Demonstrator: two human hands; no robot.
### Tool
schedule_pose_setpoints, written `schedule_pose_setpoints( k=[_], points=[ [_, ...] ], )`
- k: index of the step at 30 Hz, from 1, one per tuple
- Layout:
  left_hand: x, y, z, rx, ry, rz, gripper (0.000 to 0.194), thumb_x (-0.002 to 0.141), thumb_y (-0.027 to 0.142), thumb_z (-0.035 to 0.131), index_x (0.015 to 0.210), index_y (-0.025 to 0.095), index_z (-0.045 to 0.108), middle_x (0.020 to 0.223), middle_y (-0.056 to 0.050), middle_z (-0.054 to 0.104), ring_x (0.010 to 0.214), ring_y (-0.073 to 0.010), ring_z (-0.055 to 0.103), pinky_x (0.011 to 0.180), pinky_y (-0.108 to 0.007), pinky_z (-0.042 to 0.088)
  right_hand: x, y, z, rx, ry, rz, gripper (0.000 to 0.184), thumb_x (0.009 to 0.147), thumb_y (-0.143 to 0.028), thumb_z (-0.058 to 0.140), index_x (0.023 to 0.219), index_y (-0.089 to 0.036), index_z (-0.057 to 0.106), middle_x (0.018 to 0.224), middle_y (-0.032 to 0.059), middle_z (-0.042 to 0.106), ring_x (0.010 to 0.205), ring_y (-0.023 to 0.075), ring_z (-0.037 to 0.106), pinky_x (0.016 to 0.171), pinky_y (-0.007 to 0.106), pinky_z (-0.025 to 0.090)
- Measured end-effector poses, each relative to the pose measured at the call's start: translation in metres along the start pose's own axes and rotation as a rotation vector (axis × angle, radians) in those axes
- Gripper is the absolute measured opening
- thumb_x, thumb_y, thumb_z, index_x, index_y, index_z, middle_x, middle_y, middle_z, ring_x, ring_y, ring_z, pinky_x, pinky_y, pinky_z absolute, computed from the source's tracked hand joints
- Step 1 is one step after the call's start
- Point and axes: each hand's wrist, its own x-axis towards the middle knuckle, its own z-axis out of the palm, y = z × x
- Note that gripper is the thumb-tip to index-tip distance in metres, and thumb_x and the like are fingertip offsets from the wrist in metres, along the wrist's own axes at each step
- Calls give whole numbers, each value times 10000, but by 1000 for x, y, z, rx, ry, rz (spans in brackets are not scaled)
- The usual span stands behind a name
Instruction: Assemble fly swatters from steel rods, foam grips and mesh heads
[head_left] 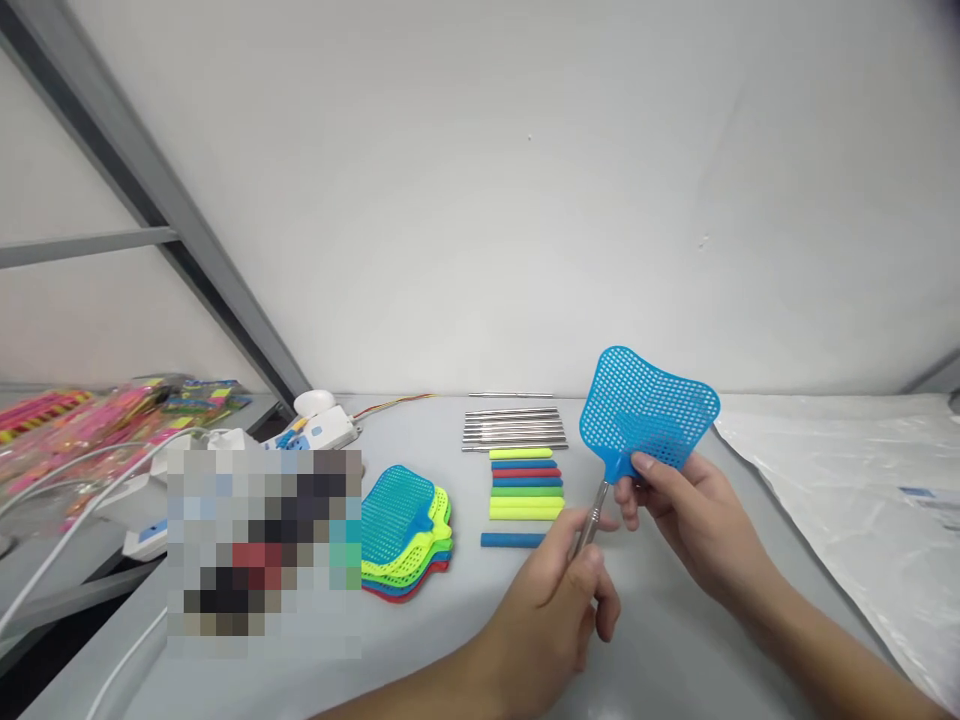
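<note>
Swatter head [649,412]: R hand [697,515] (rod [598,505]: L hand [551,595]).

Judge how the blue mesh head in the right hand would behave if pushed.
The blue mesh head looks thin and bowed, so it would probably flex. Its many holes suggest light weight. Its solid-looking neck may bend less.

The left fingers [586,568] hide the lower end of the metal rod [597,507].

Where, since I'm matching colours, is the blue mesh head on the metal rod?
Right of centre in the head view, the blue mesh head is in the right hand, atop the metal rod in the left hand and right of the coloured tubes.
</note>
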Motion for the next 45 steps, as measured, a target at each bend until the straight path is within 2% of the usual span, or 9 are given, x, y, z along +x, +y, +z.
schedule_pose_setpoints(
  k=[8, 14, 24, 29, 32, 37, 40, 43, 45],
  points=[
    [-2, 0, 0, 9, -10, -46, 280, 989, 472, 307, 1113, 244, 412, 598, 95, 450, 347, -38, 259, 359, -149, 240, 2, 2, 2, -52, -85, -11, 270, 933, -364, 537, 723, -193, 546, 605, -14, 569, 557, 127, 521, 566, 278, 447],
    [1, -5, 3, -190, 1, -77, 364, 911, 599, 407, 916, 236, 428, 528, 116, 320, 324, -37, 150, 301, -148, 171, 1, 10, -2, -116, -140, 21, 343, 931, -384, 537, 650, -197, 474, 533, -42, 473, 513, 112, 477, 537, 274, 407],
    [4, 12, 5, -202, 34, -247, 427, 844, 663, 471, 819, 255, 347, 513, 125, 287, 330, -41, 140, 328, -161, 102, -1, 7, 6, -91, -124, 54, 439, 914, -414, 549, 585, -220, 334, 510, -79, 291, 428, 77, 326, 435, 254, 327],
    [4, 17, -3, 51, 150, -75, 335, 896, 556, 483, 898, 221, 493, 567, 73, 361, 482, -83, 338, 473, -194, 275, 1, 11, 10, -64, -119, 81, 413, 911, -406, 559, 612, -223, 341, 525, -88, 267, 428, 74, 278, 418, 242, 323],
    [4, 14, -7, 88, 202, -14, 328, 875, 528, 539, 958, 211, 549, 626, 24, 451, 635, -136, 461, 553, -218, 341, 0, 13, 11, -79, -107, 92, 402, 914, -410, 555, 621, -225, 350, 507, -89, 286, 429, 77, 292, 430, 245, 320],
    [7, -3, -4, 40, 166, -60, 385, 898, 585, 454, 954, 207, 503, 578, 57, 389, 503, -102, 366, 478, -211, 282, 1, 6, 10, -62, -135, 161, 384, 904, -438, 564, 643, -222, 384, 494, -95, 269, 446, 82, 249, 448, 244, 317],
    [8, -3, -1, 23, 141, 9, 389, 927, 571, 406, 838, 199, 475, 565, 56, 396, 485, -92, 355, 503, -219, 321, 0, -2, 8, -57, -195, 240, 343, 921, -491, 506, 730, -208, 479, 523, -80, 330, 467, 89, 293, 484, 249, 331],
    [9, 10, -3, -42, 277, 143, 408, 964, 514, 370, 763, 184, 501, 746, -16, 528, 696, -125, 478, 721, -252, 411, -3, -5, 7, -166, -172, 203, 340, 938, -528, 438, 948, -212, 562, 608, -49, 436, 535, 110, 391, 553, 264, 360],
    [9, 20, -7, -156, 391, 200, 385, 967, 515, 361, 834, 203, 543, 901, -28, 550, 821, -145, 493, 808, -271, 410, -6, -3, 11, -299, -161, 151, 331, 928, -526, 458, 995, -224, 577, 645, -39, 459, 586, 123, 424, 593, 270, 373]
  ],
)
